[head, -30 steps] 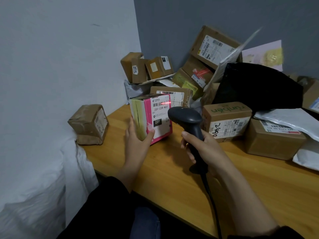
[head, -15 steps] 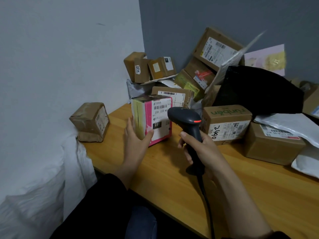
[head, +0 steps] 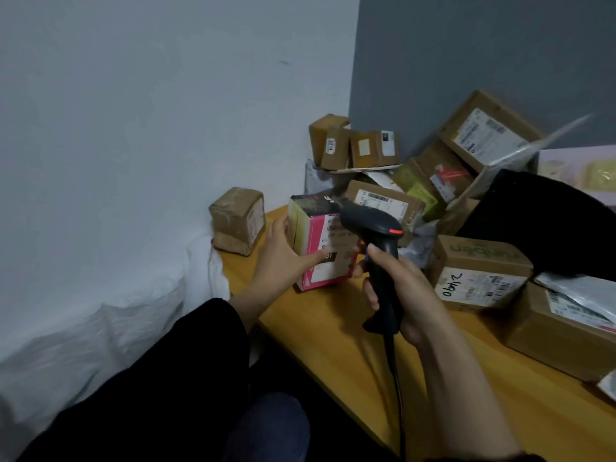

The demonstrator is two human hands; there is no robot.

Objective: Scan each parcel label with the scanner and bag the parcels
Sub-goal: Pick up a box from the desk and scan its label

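Your right hand (head: 405,295) grips the black handheld scanner (head: 370,225), handle upright, nose aimed toward ten o'clock at the pink-and-white cardboard parcel (head: 313,235). Your left hand (head: 281,261) clasps that parcel at the yellow wooden table's (head: 333,331) eleven o'clock corner.

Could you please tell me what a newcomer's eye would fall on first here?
The pink parcel stands near the wooden table's left end, with the black scanner, red light glowing, close before its label. Behind them brown cardboard parcels heap into the corner, a black bag lying on the heap's right.
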